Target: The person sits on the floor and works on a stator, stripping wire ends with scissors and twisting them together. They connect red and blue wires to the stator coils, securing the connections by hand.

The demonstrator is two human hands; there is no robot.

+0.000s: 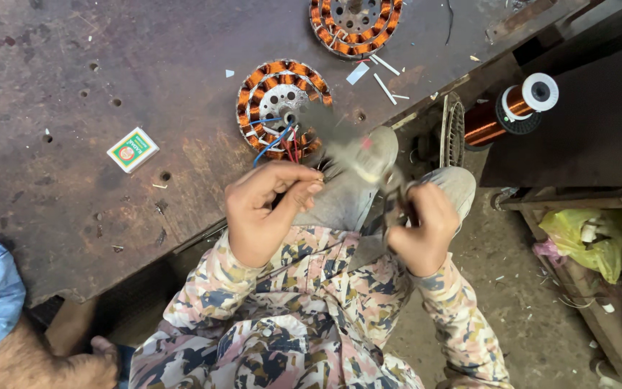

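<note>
The workbench (73, 72), a big dark rusty metal slab with small holes, fills the space ahead of both hands and to the left of the left hand. On it, just beyond the left hand (264, 212), lies a round motor winding (281, 108) with copper coils around a pale metal core; blue and red wires (276, 140) run from its near side down towards the left hand's fingertips, which are pinched together on the wire ends. A second winding (354, 25) of the same kind lies farther off, past the first and towards the right, partly cut by the top edge. Well to the right of the right hand, on a dark lower surface, a spool of copper wire (516, 108) lies on its side. The right hand (422, 230) is clenched around the handles of a pair of scissors (368, 162), whose blades are blurred and point towards the left hand's fingertips; whether they touch the wires cannot be told. Lower right of that hand sits a yellow plastic bag (592, 241) on a shelf. Far left of the left hand, a small green and white box (132, 149) rests on the workbench. Short white strips (384, 75) lie scattered near the farther winding. Another person's forearm (30, 360) shows at the lower left corner.
</note>
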